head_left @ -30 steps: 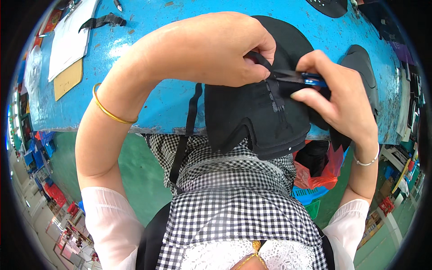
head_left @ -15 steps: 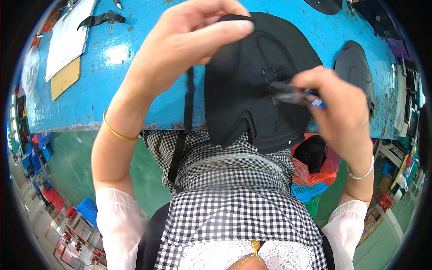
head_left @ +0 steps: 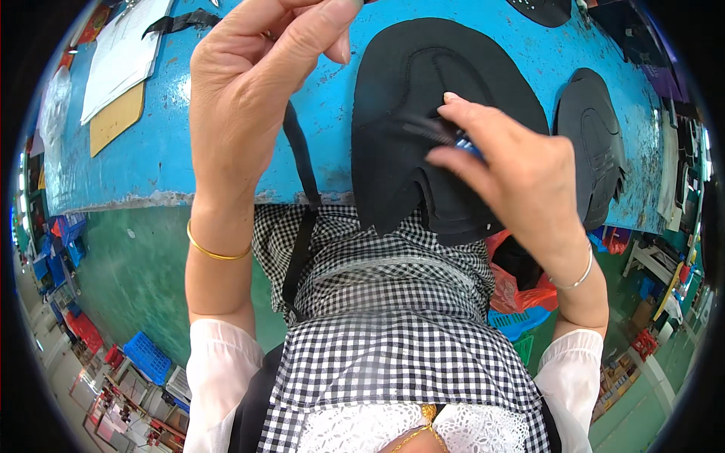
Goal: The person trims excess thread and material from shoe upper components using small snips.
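A rounded black padded piece [head_left: 453,60] with stitched curved lines and a notched near edge lies on the blue table, overhanging its front edge. My right hand [head_left: 513,158] is over its middle, closed round small blue-handled thread snips [head_left: 462,142] whose blades are blurred by motion. My left hand [head_left: 264,68] is raised to the left of the piece at the top of the view, thumb and fingers pinched together. A bit of something black shows at its fingertips, mostly cut off by the frame. Below that hand a narrow black strap [head_left: 300,155] hangs down over the table edge.
A similar black piece [head_left: 589,136] lies to the right, and another [head_left: 545,9] at the far edge. Papers [head_left: 124,64] on a tan board [head_left: 117,124] and a black scrap [head_left: 180,23] are at the left. A red plastic bag [head_left: 521,283] sits below the table.
My left hand has moved left and up, away from the black piece. My right hand has shifted left with the snips over the middle of the piece.
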Tool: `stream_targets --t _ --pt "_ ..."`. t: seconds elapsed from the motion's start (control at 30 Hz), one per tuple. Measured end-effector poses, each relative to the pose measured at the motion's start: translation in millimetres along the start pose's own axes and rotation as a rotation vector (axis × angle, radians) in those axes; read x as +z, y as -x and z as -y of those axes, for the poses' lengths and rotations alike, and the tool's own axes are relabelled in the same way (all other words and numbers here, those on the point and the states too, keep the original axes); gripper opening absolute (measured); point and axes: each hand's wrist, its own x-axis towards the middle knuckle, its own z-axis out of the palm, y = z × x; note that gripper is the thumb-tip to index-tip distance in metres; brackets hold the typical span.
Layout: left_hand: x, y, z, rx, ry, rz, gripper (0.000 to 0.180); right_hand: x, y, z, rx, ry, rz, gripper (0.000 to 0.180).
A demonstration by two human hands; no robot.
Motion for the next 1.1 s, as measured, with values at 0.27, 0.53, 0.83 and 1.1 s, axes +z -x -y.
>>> stream_targets --t 0.27,0.53,0.83,1.1 --pt "18.1 10.8 7.5 0.007 0.087 -0.01 0.025 3.6 -2.4 -4.9 0.079 -0.068 -0.079 0.022" --pt "26.7 -3.9 -17.0 -0.168 -0.044 0.428 0.007 -53.8 126.0 -113.2 0.601 -1.321 -0.695 0.045" --pt "57.8 -44.4 -15.4 -0.187 -0.331 1.038 0.015 -104.1 172.3 -138.5 0.761 -0.896 -0.732 0.028" --pt "73.1 -48.2 -0.3 -0.16 -0.504 1.098 0.009 -48.7 88.7 -59.1 0.587 -0.797 -0.185 0.026"
